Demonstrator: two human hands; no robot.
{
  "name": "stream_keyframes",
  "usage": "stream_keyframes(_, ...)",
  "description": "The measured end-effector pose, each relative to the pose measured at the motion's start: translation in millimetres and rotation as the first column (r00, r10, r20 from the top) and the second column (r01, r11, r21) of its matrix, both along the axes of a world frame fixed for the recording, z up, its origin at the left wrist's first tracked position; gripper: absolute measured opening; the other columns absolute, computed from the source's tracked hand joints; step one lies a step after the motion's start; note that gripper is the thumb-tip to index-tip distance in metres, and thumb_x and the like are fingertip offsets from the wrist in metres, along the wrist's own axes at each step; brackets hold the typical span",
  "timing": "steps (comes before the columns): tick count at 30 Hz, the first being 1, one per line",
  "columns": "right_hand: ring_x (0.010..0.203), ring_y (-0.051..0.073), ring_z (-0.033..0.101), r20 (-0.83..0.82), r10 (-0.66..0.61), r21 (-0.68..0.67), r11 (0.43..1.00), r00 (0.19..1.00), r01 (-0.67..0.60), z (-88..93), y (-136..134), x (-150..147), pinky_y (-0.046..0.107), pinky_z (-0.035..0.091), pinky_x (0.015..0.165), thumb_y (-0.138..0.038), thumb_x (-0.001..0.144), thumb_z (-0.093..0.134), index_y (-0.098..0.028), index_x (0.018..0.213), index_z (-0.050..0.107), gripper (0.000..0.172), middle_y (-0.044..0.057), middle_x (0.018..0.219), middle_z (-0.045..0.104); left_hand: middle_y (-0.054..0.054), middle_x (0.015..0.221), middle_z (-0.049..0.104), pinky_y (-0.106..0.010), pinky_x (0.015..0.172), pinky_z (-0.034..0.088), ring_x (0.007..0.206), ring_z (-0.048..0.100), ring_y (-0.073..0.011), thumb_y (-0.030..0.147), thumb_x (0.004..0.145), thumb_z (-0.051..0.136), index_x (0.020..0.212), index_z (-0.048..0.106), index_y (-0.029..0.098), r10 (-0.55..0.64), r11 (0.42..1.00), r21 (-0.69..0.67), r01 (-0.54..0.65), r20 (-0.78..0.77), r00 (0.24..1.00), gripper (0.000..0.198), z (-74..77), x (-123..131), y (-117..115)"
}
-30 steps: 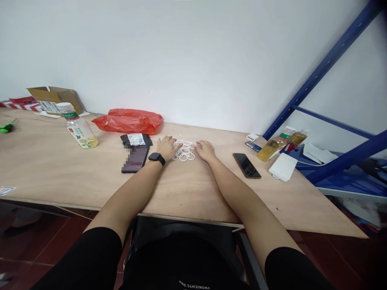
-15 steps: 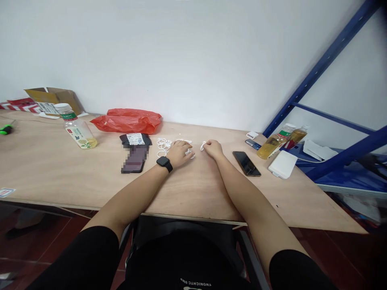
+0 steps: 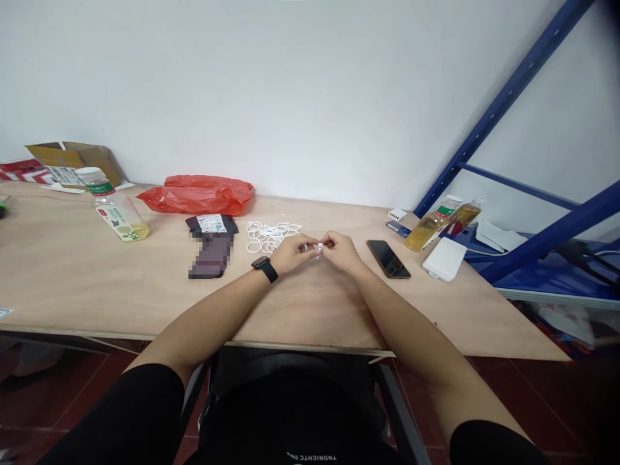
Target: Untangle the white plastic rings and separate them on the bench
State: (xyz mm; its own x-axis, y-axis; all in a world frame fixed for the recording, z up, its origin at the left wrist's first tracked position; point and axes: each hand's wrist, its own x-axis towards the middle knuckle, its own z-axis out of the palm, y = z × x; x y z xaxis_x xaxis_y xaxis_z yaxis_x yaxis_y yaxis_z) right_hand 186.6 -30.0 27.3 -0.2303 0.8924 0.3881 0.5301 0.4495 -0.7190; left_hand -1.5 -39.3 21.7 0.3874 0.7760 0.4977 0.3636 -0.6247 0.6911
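My left hand, with a black watch on the wrist, and my right hand meet over the middle of the wooden table. Their fingertips are pinched together on small white rings held between them. A loose pile of several white rings lies on the table just behind and left of my left hand. Both hands hover slightly above the table surface.
A dark phone and a black packet lie left of the rings, with a red plastic bag, a drink bottle and a cardboard box beyond. At the right are another phone, a white power bank, two bottles and a blue rack.
Both hands left the ring pile, drew toward me and came together, pinching small white rings between them. The pile now lies uncovered to the left.
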Motion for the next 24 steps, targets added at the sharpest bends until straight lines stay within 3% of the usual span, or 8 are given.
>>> stream_keyframes(5,0.063,0.013,0.058,0.101,0.053,0.081,0.995,0.993,-0.062,-0.7,-1.6,-2.5,0.023,0.041,0.060,-0.025,0.073,0.061,-0.018,0.073,0.066,0.008,0.000,0.069,0.068,-0.003,0.076,0.063,-0.026,0.065,0.044,0.065,0.052,-0.0112,0.037,0.086,0.065,0.081,0.071,0.017,0.018,0.987,0.161,-0.021,0.021,1.000,0.021,0.4,-1.0,-0.9)
stream_keyframes(9,0.065,0.013,0.059,0.113,0.099,0.069,0.992,0.989,-0.107,-4.2,-2.6,-4.3,0.023,0.042,0.061,-0.025,0.075,0.060,-0.018,0.074,0.067,0.010,0.001,0.071,0.069,-0.002,0.076,0.062,-0.026,0.066,0.043,0.065,0.052,-0.0110,0.029,0.086,0.063,0.080,0.068,0.017,0.002,0.969,0.248,0.006,-0.034,0.999,0.015,0.1,-1.4,-0.8)
stream_keyframes(15,0.073,0.014,0.061,0.002,0.242,0.003,0.970,0.970,-0.242,-5.5,-2.7,-7.4,0.024,0.045,0.069,-0.024,0.079,0.055,-0.018,0.091,0.071,0.021,0.001,0.083,0.071,-0.003,0.076,0.062,-0.026,0.067,0.044,0.068,0.054,-0.0120,0.027,0.088,0.060,0.077,0.068,0.016,-0.021,0.975,0.220,0.023,-0.011,1.000,0.017,4.4,-3.3,0.7)
stream_keyframes(20,0.067,0.014,0.058,-0.160,0.277,-0.132,0.945,0.947,-0.299,-5.4,-0.1,-8.0,0.026,0.046,0.068,-0.032,0.079,0.057,-0.016,0.081,0.071,0.021,0.000,0.071,0.067,-0.005,0.078,0.064,-0.027,0.069,0.046,0.073,0.058,-0.0137,0.032,0.090,0.060,0.079,0.070,0.016,-0.046,0.982,0.185,0.041,0.026,0.999,0.022,8.6,-5.1,0.0)
stream_keyframes(24,0.066,0.014,0.060,-0.334,0.286,-0.267,0.885,0.898,-0.381,-5.5,3.6,-6.4,0.027,0.048,0.069,-0.031,0.075,0.059,-0.017,0.079,0.071,0.019,0.000,0.068,0.066,-0.005,0.078,0.066,-0.027,0.071,0.047,0.074,0.059,-0.0148,0.039,0.090,0.060,0.079,0.070,0.016,-0.020,0.993,0.121,0.013,0.060,0.998,0.027,7.0,-5.2,2.4)
